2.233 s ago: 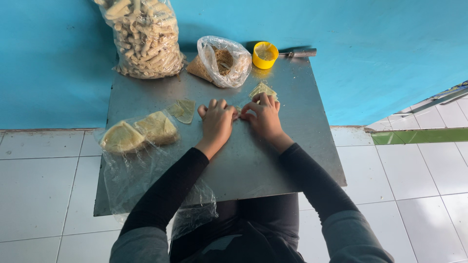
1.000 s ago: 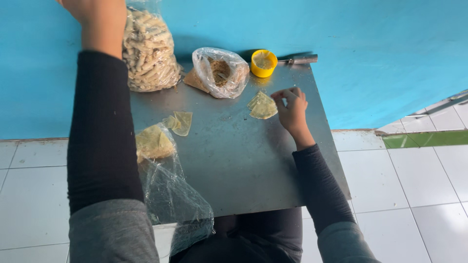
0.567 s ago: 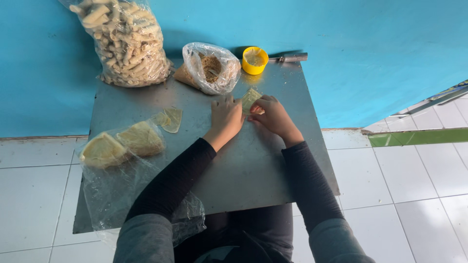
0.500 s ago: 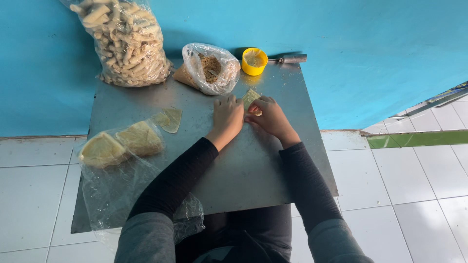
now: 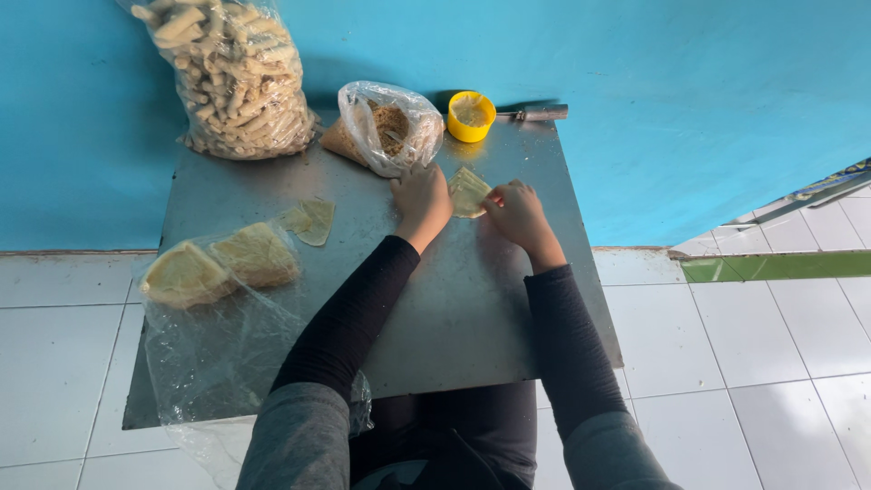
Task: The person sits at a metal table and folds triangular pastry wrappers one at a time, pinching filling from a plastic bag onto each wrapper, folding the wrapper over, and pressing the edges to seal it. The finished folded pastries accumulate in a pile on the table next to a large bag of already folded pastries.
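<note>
A thin pale yellow pastry sheet [image 5: 468, 191] lies on the grey metal table [image 5: 472, 308], partly folded. My left hand [image 5: 423, 198] rests on its left edge, fingers flat and close together. My right hand [image 5: 514, 212] pinches its right corner with the fingertips. Both arms wear black sleeves. A second loose sheet [image 5: 309, 220] lies on the table to the left, away from both hands.
Two stacks of triangular sheets [image 5: 218, 265] sit on a clear plastic bag at the table's left. A big bag of finger-shaped rolls [image 5: 232, 73], a smaller bag of brown filling [image 5: 386, 129], a yellow cup [image 5: 471, 115] and a metal tool [image 5: 535, 113] stand along the blue wall.
My left arm came down from the big bag to the pastry sheet. Both hands now work the sheet near the table's back edge; over the last half second little shifts.
</note>
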Demonstrator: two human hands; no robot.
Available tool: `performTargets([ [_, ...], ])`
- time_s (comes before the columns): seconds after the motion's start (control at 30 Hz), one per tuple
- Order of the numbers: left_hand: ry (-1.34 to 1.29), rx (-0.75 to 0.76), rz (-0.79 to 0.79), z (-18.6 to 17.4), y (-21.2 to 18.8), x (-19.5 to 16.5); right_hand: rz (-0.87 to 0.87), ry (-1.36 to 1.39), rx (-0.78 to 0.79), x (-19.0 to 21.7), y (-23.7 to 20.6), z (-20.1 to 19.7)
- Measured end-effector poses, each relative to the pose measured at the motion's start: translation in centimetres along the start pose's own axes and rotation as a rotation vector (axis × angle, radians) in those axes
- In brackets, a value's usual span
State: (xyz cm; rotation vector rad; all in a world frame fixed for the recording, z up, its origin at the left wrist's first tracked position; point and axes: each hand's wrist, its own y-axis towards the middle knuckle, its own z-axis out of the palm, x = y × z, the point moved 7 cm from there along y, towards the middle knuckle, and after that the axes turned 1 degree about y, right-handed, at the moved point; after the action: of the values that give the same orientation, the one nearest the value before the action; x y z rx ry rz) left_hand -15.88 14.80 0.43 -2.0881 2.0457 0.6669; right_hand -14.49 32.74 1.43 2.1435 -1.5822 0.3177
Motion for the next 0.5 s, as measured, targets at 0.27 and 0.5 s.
performTargets([
  [0.27, -0.080, 0.159, -0.123, 0.5, 0.9, -0.8, -0.251, 0.039, 0.079, 4.8, -1.3, -1.2],
  [0.5, -0.234, 0.038, -0.023, -0.9, 0.5, -2.3, -0.122, 0.184, -0.006, 0.8, -0.4, -0.4],
])
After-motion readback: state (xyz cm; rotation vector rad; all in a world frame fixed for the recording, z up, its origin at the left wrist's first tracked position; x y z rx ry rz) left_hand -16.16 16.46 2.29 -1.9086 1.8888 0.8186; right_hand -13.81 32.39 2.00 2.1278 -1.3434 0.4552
